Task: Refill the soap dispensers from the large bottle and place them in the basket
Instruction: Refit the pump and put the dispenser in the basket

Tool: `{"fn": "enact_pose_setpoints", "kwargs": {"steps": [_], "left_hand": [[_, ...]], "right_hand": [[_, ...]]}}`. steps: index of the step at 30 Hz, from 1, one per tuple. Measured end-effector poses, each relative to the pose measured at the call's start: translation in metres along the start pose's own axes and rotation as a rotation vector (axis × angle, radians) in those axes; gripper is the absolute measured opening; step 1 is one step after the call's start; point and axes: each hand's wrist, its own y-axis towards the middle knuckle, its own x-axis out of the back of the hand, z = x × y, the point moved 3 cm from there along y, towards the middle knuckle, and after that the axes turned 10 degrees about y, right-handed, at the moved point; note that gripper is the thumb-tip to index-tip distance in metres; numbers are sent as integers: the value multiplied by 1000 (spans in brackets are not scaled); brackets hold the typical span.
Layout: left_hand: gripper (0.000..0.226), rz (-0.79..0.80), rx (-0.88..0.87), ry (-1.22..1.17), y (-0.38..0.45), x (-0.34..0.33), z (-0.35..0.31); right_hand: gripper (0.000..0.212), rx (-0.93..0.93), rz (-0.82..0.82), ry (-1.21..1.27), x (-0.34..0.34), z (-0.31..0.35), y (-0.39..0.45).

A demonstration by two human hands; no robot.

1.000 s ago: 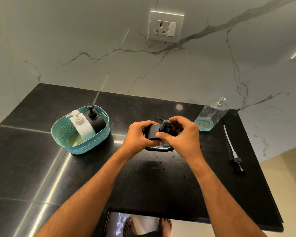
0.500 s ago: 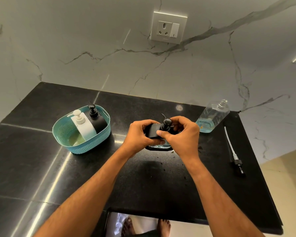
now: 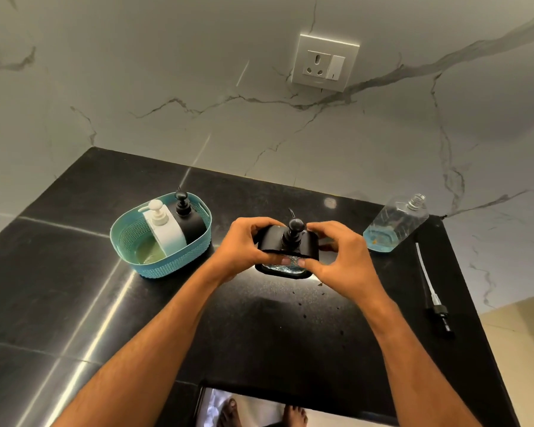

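A black soap dispenser with a black pump head stands at the middle of the black counter. My left hand grips its left side. My right hand holds its right side, thumb at the front. Clear liquid shows low in its body. A teal basket at the left holds a white dispenser and another black dispenser. The large clear bottle, uncapped, stands at the right with a little blue liquid at its bottom.
The large bottle's pump with its long white tube lies on the counter near the right edge. A wall socket sits on the marble wall behind. The counter's front edge is close to me, with bare feet below.
My right hand has come off the pump head and now holds the dispenser's right side, so the pump head is uncovered. The view has shifted slightly.
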Motion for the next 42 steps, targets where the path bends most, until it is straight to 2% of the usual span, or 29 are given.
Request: {"fn": "enact_pose_setpoints", "kwargs": {"steps": [5,9,15,21,25,29,35,42], "left_hand": [[56,10,-12,25,-7,25,1],[62,-67,-8,-6,-19,51,6],[76,-278,-7,0,-46,102,18],[76,-541,-30,7,-83,152,23],[70,-720,-38,97,-109,179,28],[62,-852,44,173,-127,192,45],[65,-893,155,193,-132,196,74],[70,-762,233,170,-120,197,103]], "right_hand": [[56,14,64,31,-9,10,10],[50,32,57,79,-25,26,20],[47,125,38,140,-63,65,36],[47,186,26,212,-106,107,52],[48,204,19,235,-139,131,60],[41,216,-1,268,-169,150,60],[43,185,-33,231,-210,150,60],[47,149,-54,166,-236,139,59]]}}
